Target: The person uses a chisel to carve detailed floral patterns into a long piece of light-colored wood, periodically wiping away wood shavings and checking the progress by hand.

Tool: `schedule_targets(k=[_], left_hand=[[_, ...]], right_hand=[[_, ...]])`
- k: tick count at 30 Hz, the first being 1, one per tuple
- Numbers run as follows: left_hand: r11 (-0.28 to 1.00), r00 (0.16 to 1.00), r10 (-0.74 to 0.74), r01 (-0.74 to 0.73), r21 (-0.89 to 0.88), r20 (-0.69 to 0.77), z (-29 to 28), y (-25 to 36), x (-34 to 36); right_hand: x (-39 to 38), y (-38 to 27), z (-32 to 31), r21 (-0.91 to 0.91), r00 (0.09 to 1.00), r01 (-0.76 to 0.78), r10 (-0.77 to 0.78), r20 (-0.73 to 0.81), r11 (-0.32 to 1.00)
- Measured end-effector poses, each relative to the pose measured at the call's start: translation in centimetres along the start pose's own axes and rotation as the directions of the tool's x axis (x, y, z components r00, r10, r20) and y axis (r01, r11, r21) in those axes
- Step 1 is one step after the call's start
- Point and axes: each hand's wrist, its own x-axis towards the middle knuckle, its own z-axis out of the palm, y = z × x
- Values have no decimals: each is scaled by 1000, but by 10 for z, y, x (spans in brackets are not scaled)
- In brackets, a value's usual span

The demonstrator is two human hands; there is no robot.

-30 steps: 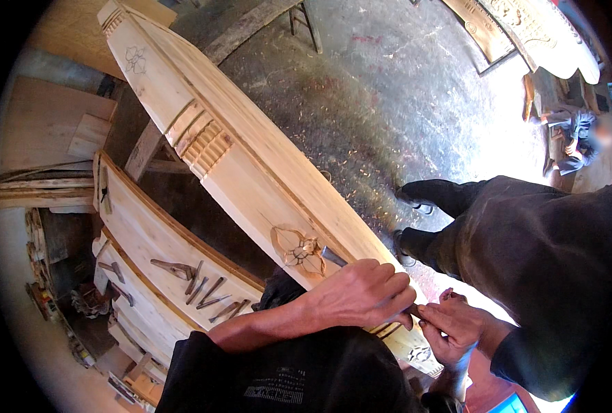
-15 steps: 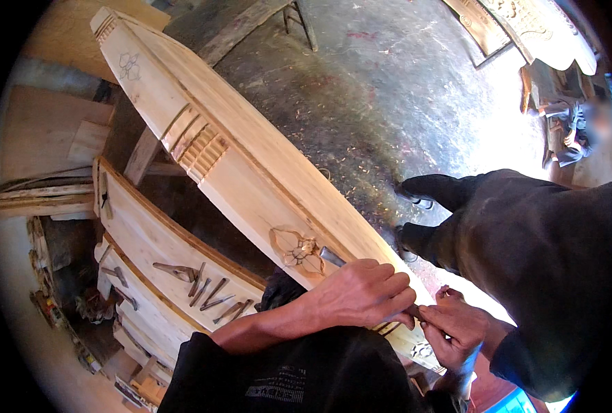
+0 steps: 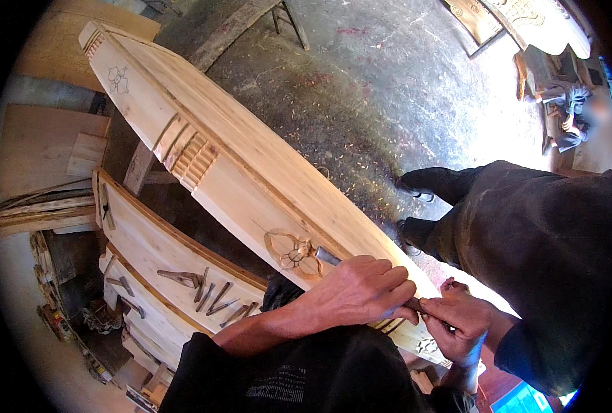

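My left hand (image 3: 368,290) is closed round a carving chisel, palm down, above the long pale wooden beam (image 3: 251,172). The steel blade of the chisel (image 3: 328,256) points up and left, its end at the edge of a carved flower (image 3: 296,252) on the beam's side face. My right hand (image 3: 461,318) grips the rear of the brown handle, with a short stretch of it bare between the hands. Part of the right fingers and the handle's end are hidden. Beyond the flower, a ribbed carved band (image 3: 190,160) crosses the beam, with a pencilled flower (image 3: 118,80) farther off.
Several chisels (image 3: 216,296) and a wooden clamp-like tool (image 3: 178,277) lie on a second pale board (image 3: 161,237) at left. Dark-trousered legs (image 3: 443,186) stand right of the beam. Shavings litter the concrete floor (image 3: 333,82). A seated person (image 3: 571,117) is far right.
The view has shifted slightly, with the beam's far end now a little lower and farther left. Both hands stay on the chisel; slightly more handle shows between them.
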Motion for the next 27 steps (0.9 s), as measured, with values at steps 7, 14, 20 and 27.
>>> schedule_targets(k=[7,14,20,27], left_hand=[[999,999,-36,35,39,3,0,0,4],[998,992,-54,55,4,-111,5,-1,7],[998,990,-58,56,-20,-130,6,-3,7],[997,995,-68,69,19,-73,6,-1,6]], right_hand=[[9,-11,0,4,981,-139,139,-134,990],[12,3,-11,-69,994,-76,71,-78,995],[14,4,-8,-20,988,-87,84,-126,996],[14,3,-9,-20,988,-120,117,-99,993]])
